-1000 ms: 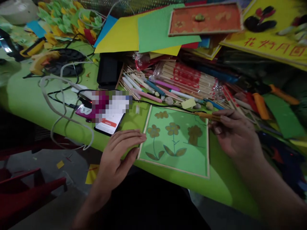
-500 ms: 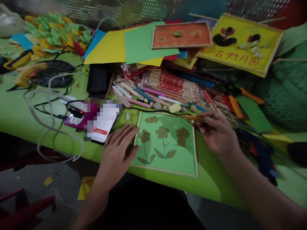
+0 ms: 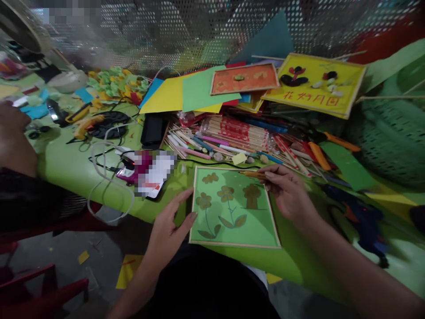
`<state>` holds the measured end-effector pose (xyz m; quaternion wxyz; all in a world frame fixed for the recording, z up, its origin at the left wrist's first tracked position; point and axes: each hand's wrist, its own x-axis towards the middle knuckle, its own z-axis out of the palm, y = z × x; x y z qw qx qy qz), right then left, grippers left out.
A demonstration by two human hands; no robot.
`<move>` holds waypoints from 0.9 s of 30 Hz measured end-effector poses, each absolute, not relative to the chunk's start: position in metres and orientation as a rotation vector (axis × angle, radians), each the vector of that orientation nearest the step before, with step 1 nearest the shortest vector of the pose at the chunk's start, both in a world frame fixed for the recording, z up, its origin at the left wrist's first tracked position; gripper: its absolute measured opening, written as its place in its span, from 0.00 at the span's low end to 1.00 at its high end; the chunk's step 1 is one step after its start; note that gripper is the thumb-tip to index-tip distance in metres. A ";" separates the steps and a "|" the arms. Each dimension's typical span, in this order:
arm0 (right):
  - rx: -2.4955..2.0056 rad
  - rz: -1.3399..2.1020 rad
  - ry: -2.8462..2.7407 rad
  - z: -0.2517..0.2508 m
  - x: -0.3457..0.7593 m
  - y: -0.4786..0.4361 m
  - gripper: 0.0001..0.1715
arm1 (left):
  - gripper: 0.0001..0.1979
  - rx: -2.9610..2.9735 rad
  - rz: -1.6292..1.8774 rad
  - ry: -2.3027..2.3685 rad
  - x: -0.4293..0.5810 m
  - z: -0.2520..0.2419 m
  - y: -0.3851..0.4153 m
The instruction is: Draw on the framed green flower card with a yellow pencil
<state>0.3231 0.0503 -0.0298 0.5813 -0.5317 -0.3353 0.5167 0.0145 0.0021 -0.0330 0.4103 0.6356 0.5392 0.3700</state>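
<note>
A green picture in a thin pale wooden frame lies on the table before me. It bears brown flowers, a tree and a small cloud-like shape with dark outlines. My left hand is open at its left edge, index finger and thumb stretched against the frame. My right hand is closed on a slim brownish pen-like tool, its thin end pointing left above the picture's upper right part. What the tool is exactly I cannot tell. A black cord runs behind the frame towards my right hand.
Sticks and markers lie behind the picture. A phone and looped white cable are left. A dark blue glue gun lies right, near a green basket. Another person's arm is at far left.
My right hand has moved the tool leftward, farther over the picture. My left hand stays at the frame's left edge. The view has shifted up and left, showing another person's arm.
</note>
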 end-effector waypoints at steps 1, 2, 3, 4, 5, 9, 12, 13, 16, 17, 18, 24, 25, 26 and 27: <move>-1.235 1.211 -0.782 -0.030 0.323 0.050 0.04 | 0.25 1.490 0.951 1.319 0.015 -0.032 0.000; -1.227 1.215 -0.781 -0.030 0.323 0.050 0.04 | 0.26 1.388 0.983 1.270 0.016 -0.031 -0.002; -1.218 1.217 -0.782 -0.029 0.322 0.050 0.04 | 0.26 1.294 1.025 1.219 0.017 -0.030 -0.003; -1.210 1.220 -0.783 -0.029 0.322 0.050 0.04 | 0.27 1.206 1.072 1.176 0.018 -0.029 -0.003; -1.202 1.222 -0.784 -0.029 0.321 0.051 0.04 | 0.28 1.127 1.125 1.148 0.020 -0.028 -0.002; -1.172 1.228 -0.771 -0.027 0.321 0.051 0.03 | 0.34 0.862 1.150 1.148 0.030 -0.023 0.008; -1.132 1.246 -0.776 -0.027 0.321 0.051 0.03 | 0.36 0.750 1.085 1.161 0.036 -0.022 0.020; -1.118 1.255 -0.777 -0.028 0.322 0.051 0.03 | 0.34 0.730 1.078 1.172 0.038 -0.022 0.024; -1.089 1.272 -0.752 -0.028 0.324 0.052 0.03 | 0.30 0.724 1.047 1.156 0.042 -0.024 0.032; -1.079 1.277 -0.738 -0.027 0.325 0.052 0.03 | 0.29 0.732 1.040 1.133 0.043 -0.025 0.034; -1.069 1.279 -0.728 -0.025 0.327 0.053 0.03 | 0.28 0.739 1.042 1.109 0.044 -0.025 0.035; -0.963 1.173 -0.687 -0.003 0.340 0.055 0.04 | 0.26 0.735 1.094 1.042 0.041 -0.021 0.048; -0.948 1.165 -0.678 0.001 0.343 0.055 0.04 | 0.26 0.735 1.111 1.031 0.039 -0.020 0.051; -0.937 1.159 -0.671 0.003 0.345 0.056 0.04 | 0.25 0.737 1.132 1.016 0.038 -0.019 0.055; -0.929 1.154 -0.665 0.005 0.346 0.056 0.04 | 0.24 0.738 1.153 1.001 0.036 -0.018 0.059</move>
